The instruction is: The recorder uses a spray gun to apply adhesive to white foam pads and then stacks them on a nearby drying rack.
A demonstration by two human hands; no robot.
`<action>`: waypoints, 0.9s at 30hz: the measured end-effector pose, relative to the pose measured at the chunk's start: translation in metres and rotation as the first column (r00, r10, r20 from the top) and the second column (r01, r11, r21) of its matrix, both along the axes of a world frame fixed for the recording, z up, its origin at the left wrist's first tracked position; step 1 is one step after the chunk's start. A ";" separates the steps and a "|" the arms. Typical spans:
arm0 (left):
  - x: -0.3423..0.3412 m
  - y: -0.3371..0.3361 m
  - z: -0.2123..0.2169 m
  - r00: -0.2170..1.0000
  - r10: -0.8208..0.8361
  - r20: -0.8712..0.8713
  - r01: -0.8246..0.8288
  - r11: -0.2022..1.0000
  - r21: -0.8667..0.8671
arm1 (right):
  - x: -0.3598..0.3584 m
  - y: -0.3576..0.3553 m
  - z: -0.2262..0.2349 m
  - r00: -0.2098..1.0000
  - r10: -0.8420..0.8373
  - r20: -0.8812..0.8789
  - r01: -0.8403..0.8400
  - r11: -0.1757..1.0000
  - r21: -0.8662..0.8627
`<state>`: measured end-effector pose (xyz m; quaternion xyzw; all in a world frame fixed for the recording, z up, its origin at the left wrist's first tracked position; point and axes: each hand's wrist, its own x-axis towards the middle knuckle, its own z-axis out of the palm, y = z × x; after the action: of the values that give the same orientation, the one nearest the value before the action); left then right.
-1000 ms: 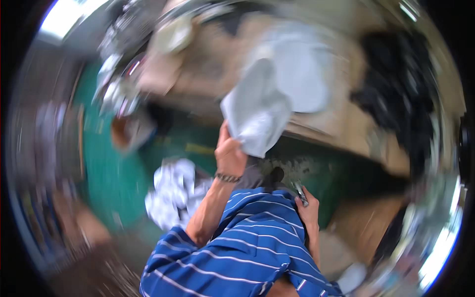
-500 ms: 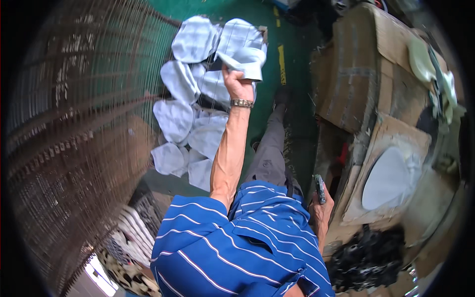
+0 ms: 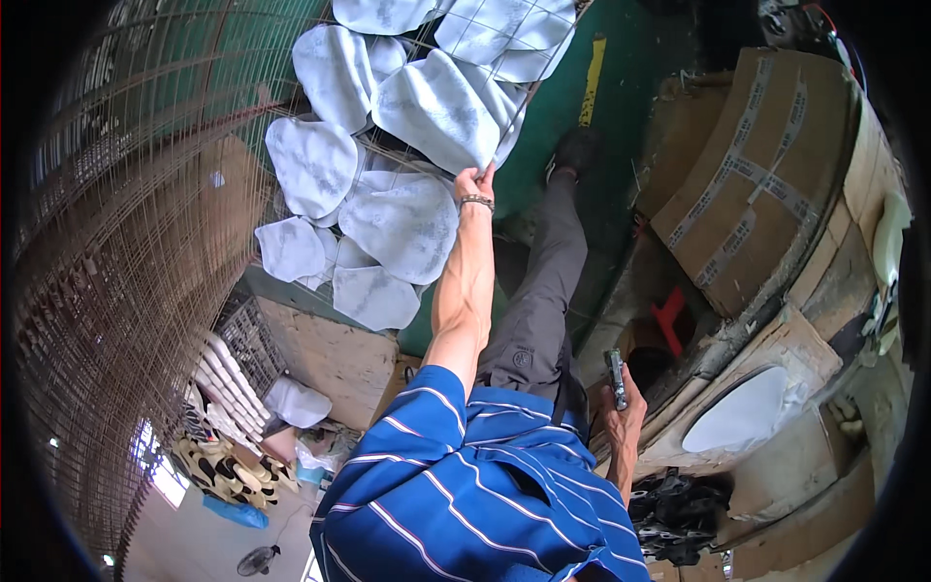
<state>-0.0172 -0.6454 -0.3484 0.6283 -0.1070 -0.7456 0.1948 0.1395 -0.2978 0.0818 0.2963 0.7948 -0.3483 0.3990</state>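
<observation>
Pale grey-white, rounded flat pieces lie in rows on a wire mesh rack in front of me, some overlapping. My left hand [image 3: 475, 182], with a bracelet or watch at its wrist, pinches the lower corner of one curved grey-white piece [image 3: 436, 109]. Just below and left of that hand lies another grey-white piece [image 3: 400, 225]. Down at my right side, my right hand [image 3: 626, 412] is closed around a small dark metallic object [image 3: 616, 378]. Its kind is not clear, and the hand covers its lower part.
Stacked brown wire mesh racks [image 3: 145, 213] rise on my left. A taped cardboard box [image 3: 752, 179] stands on the right, above a board with an oval white piece [image 3: 739, 412]. A yellow stripe [image 3: 592, 82] marks the green floor. Black scraps [image 3: 679, 509] lie at lower right.
The piece in my left hand was folded over on itself and now lies spread on the mesh. My view has shifted nearer the rack. The right hand keeps its hold.
</observation>
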 end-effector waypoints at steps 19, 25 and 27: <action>0.023 0.040 -0.004 0.577 -0.599 0.555 0.742 0.669 -0.049 | 0.032 -0.022 0.007 0.976 -0.215 0.033 0.216 0.976 -0.020; 0.050 0.043 -0.013 0.889 -0.372 0.266 0.352 0.928 0.119 | 0.071 -0.025 0.014 0.951 -0.295 -0.086 0.292 0.955 -0.052; 0.060 0.040 0.003 0.670 -0.711 0.213 0.678 0.703 0.216 | 0.065 -0.033 0.029 0.957 -0.254 -0.142 0.254 0.967 -0.017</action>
<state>0.0424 -0.6054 -0.3452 0.6493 -0.3202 -0.6714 -0.1587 0.2050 -0.3313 0.1110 0.3703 0.7772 -0.4162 0.2926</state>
